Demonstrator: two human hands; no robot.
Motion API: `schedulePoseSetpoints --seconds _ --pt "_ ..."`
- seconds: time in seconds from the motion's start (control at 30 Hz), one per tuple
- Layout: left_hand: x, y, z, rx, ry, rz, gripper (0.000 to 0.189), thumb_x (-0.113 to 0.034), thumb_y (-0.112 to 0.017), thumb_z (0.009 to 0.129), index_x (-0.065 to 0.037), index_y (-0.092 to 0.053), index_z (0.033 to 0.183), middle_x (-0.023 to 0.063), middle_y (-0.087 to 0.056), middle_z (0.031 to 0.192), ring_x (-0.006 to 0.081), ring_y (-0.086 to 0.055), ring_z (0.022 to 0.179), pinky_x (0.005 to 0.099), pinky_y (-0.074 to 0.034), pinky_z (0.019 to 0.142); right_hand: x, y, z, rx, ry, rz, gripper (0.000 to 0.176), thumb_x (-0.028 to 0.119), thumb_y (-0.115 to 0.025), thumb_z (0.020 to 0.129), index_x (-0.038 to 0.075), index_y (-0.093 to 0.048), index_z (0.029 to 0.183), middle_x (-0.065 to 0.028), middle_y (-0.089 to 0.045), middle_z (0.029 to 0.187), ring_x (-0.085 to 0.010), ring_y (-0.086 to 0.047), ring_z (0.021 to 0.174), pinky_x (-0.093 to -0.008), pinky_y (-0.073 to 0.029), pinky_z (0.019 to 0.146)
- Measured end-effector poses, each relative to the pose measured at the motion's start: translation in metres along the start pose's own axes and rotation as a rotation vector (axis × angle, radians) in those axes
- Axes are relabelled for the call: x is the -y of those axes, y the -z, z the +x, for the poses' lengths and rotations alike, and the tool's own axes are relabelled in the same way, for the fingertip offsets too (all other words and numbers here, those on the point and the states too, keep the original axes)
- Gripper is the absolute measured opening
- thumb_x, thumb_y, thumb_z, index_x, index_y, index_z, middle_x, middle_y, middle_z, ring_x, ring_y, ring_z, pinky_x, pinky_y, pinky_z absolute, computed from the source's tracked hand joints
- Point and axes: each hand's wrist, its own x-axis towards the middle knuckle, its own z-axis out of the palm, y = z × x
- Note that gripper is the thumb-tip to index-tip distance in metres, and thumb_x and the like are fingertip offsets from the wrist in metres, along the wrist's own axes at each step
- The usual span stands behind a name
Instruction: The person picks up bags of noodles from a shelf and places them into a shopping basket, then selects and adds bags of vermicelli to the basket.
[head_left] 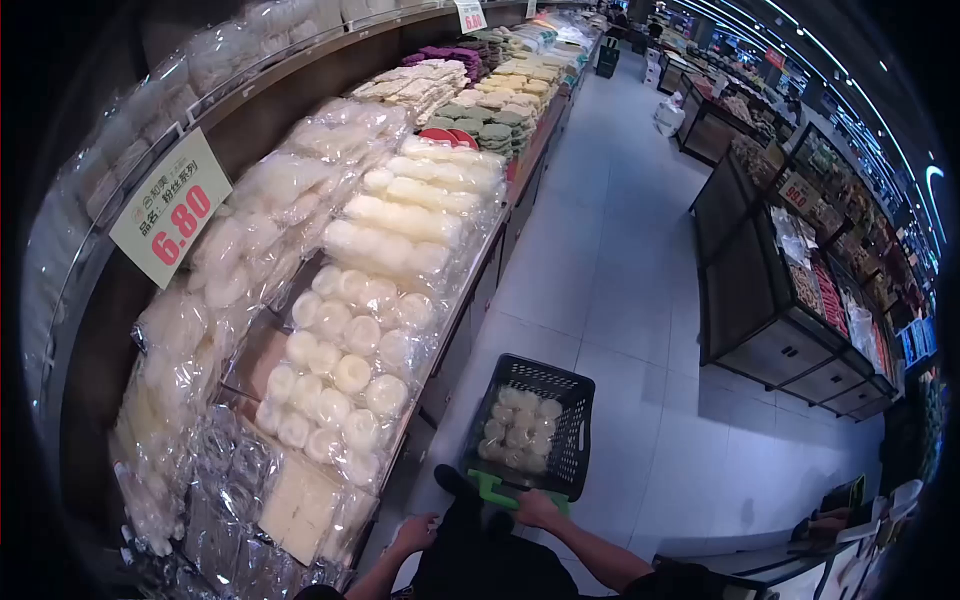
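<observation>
The pale tiled floor (610, 280) is bordered by a long shelf (478, 285) on the left and a dark stand (745, 300) on the right. On the shelf, clear-wrapped packs (350, 370) are laid in sorted rows, presumably so that each kind can be seen and reached from the aisle. Beside the shelf, and apparently resting on the floor, a black basket (572, 450) is seen directly ahead of the wearer; round pale pieces (518, 430) are contained in it, lying low, probably for stability. A price sign (170, 208) is tilted outward over the packs, likely for easy reading. The basket's green handle (487, 488) is grasped by the right hand (540, 508), whose fingers are wrapped around it, seemingly for control. The left hand (412, 532) is held near the shelf, fingers bent; whether anything is pinched cannot be told.
</observation>
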Motion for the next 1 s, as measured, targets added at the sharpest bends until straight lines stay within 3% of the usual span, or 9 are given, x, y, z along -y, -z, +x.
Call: schedulePoseSetpoints --seconds 0.1,0.23,0.37,0.5,0.57,0.63,0.7,0.87,1.0 --pt "-0.057 -0.029 0.015 -0.335 -0.15 -0.114 0.04 -0.012 -0.06 0.077 -0.006 -0.059 0.116 0.0201 -0.064 0.103 0.0357 -0.061 0.099 0.0426 -0.048 0.087 -0.023 -0.034 -0.001 -0.232 0.135 0.073 0.038 0.037 -0.06 0.079 0.001 -0.07 0.085 -0.0262 -0.066 0.084 -0.0412 -0.065 0.082 -0.0497 -0.052 0.076" --pt "-0.081 -0.067 0.003 -0.789 -0.54 -0.048 0.03 0.002 -0.052 0.079 0.004 -0.057 0.109 0.0201 -0.062 0.098 0.0399 -0.06 0.09 0.0457 -0.048 0.077 0.009 -0.063 -0.045 -0.182 0.151 0.097 0.04 0.037 -0.061 0.079 -0.002 -0.069 0.082 -0.0271 -0.065 0.081 -0.0415 -0.065 0.081 -0.0501 -0.052 0.076" --pt "-0.105 -0.093 -0.005 -0.619 -0.463 -0.32 0.026 -0.007 -0.057 0.084 -0.002 -0.06 0.108 0.0195 -0.064 0.088 0.0365 -0.063 0.081 0.0425 -0.05 0.07 0.003 -0.114 -0.054 -0.202 0.176 0.088 0.04 0.039 -0.061 0.08 0.0 -0.07 0.081 -0.0274 -0.064 0.076 -0.0412 -0.065 0.076 -0.0493 -0.053 0.073" --pt "-0.11 -0.099 -0.037 -0.381 -0.228 -0.062 0.024 -0.017 -0.059 0.085 -0.009 -0.063 0.107 0.0121 -0.063 0.069 0.0307 -0.064 0.066 0.041 -0.05 0.061 0.003 -0.122 -0.066 0.016 0.172 0.178 0.045 0.044 -0.06 0.08 0.0 -0.067 0.082 -0.024 -0.066 0.086 -0.0385 -0.065 0.082 -0.046 -0.053 0.076" --pt "-0.103 -0.103 -0.037 -0.382 -0.215 0.003 0.024 -0.019 -0.06 0.085 -0.01 -0.064 0.107 0.0095 -0.062 0.064 0.0289 -0.064 0.062 0.0404 -0.05 0.058 -0.023 -0.111 -0.06 0.205 0.282 0.336 0.043 0.043 -0.066 0.08 0.0 -0.069 0.089 -0.0184 -0.069 0.086 -0.0311 -0.068 0.078 -0.0394 -0.053 0.075" --pt "-0.103 -0.102 -0.038 -0.433 -0.265 -0.033 0.02 -0.018 -0.061 0.083 -0.01 -0.064 0.101 0.0082 -0.06 0.06 0.0266 -0.063 0.057 0.0385 -0.048 0.054 -0.058 -0.118 -0.049 0.178 0.254 0.83 0.035 0.035 -0.069 0.081 0.003 -0.07 0.095 -0.0106 -0.069 0.084 -0.0175 -0.066 0.075 -0.0319 -0.051 0.075" --pt "-0.099 -0.102 -0.035 -0.406 -0.247 -0.043 0.019 -0.018 -0.062 0.081 -0.01 -0.065 0.099 0.0077 -0.059 0.059 0.0258 -0.062 0.055 0.0377 -0.048 0.052 -0.087 -0.117 -0.031 -0.02 0.016 0.828 0.023 0.023 -0.069 0.083 0.004 -0.07 0.095 -0.0063 -0.069 0.082 -0.011 -0.064 0.075 -0.0289 -0.051 0.073" --pt "-0.092 -0.101 -0.029 -0.394 -0.332 -0.106 0.016 -0.015 -0.063 0.078 -0.012 -0.065 0.093 0.005 -0.056 0.054 0.0243 -0.06 0.051 0.0366 -0.046 0.049 -0.154 -0.131 0.032 -0.171 -0.26 0.351 0.022 0.027 -0.064 0.077 0.009 -0.071 0.087 -0.0161 -0.069 0.083 -0.0327 -0.067 0.085 -0.0418 -0.053 0.077" --pt "-0.098 -0.089 -0.031 -0.305 -0.321 -0.096 0.02 -0.013 -0.064 0.077 -0.012 -0.067 0.097 0.0047 -0.055 0.056 0.0215 -0.059 0.051 0.0338 -0.046 0.05 -0.178 -0.159 0.082 -0.199 -0.298 0.334 0.02 0.024 -0.06 0.079 0.01 -0.071 0.087 -0.0181 -0.068 0.084 -0.0357 -0.066 0.087 -0.0449 -0.052 0.079"
